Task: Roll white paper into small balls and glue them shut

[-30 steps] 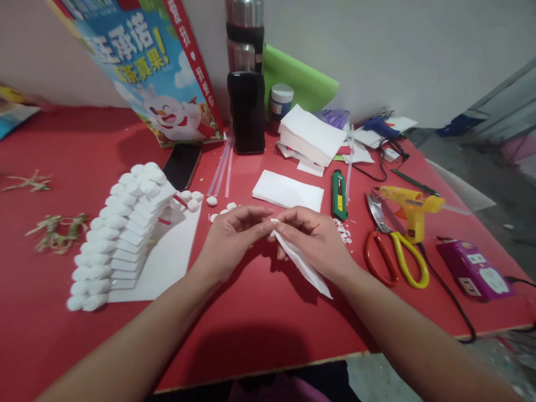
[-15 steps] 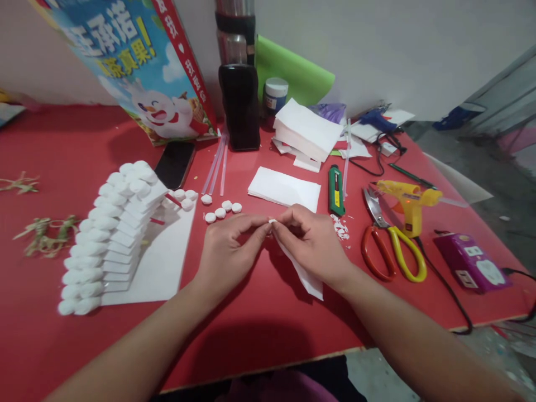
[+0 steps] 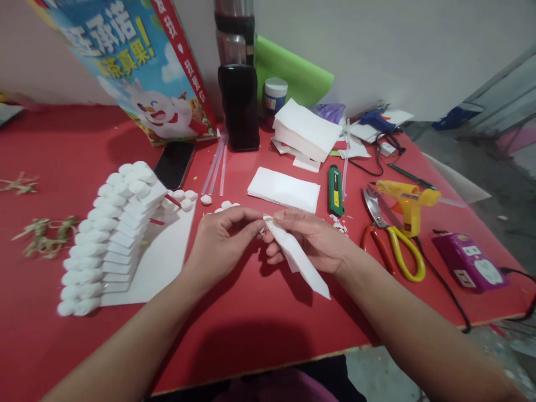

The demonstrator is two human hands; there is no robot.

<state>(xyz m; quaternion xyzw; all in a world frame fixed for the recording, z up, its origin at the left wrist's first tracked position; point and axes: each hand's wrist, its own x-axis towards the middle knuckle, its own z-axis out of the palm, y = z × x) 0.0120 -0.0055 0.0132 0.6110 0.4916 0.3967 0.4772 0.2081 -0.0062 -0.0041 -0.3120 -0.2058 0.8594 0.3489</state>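
Observation:
A folded strip of white paper [image 3: 299, 259] slants down toward me over the red table. Its upper end is pinched between the thumb and fingertips of my left hand [image 3: 228, 237]. My right hand [image 3: 316, 237] is closed on the same strip, with its thumb across the top and the other fingers curled underneath. Small white paper rolls [image 3: 226, 206] lie just behind my left hand, partly hidden by it. On the left, a curved stepped structure of white rolls and folded paper [image 3: 113, 229] stands on a white sheet [image 3: 161, 265].
A stack of paper strips [image 3: 285, 188] and a green utility knife [image 3: 335, 190] lie beyond my hands. Scissors [image 3: 404, 251], a yellow glue gun [image 3: 408, 201] and a purple box [image 3: 469, 262] are at right. Behind stand a phone [image 3: 239, 109] and a colourful carton [image 3: 138, 72].
The strip has turned so its broad side shows and its lower end has swung slightly right. My right hand has rolled palm-up, its fingers now beneath the paper.

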